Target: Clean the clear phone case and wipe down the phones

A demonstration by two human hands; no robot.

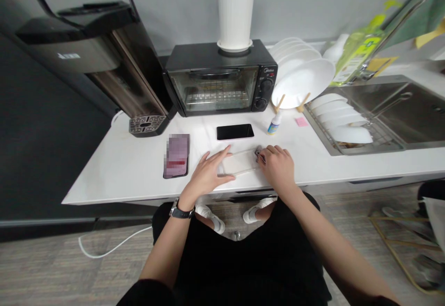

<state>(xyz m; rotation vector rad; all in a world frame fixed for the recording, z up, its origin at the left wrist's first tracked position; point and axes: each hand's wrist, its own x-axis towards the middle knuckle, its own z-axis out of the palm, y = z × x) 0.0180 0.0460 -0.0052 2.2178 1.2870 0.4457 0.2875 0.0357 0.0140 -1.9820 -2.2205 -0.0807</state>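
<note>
Center of frame: clear phone case [239, 162] lying on white countertop [104, 176], left hand [205, 172] spread around its left end. Right hand [278, 167] pinching grey cloth [257, 150] at right end — wiping apparently underway, amount done unclear. Smartphone [235, 131] just above — separate from case.

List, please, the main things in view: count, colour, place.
Boxy oven: 1, black, on counter
Cylindrical holder: 1, white, atop oven
Round plates: several, white, beside oven
Metal sink: 1, silver, right
Racked dishes: several, white, at sink
Tall dispenser: 1, black, left
Dark phone: 1, black, before oven
Lit phone: 1, purple, near dispenser
Small bottle: 1, white, before plates
Flat case: 1, clear, counter's front
Crumpled piece: 1, grey, case's right
Left hand and right hand: 2, bare, at case
</note>
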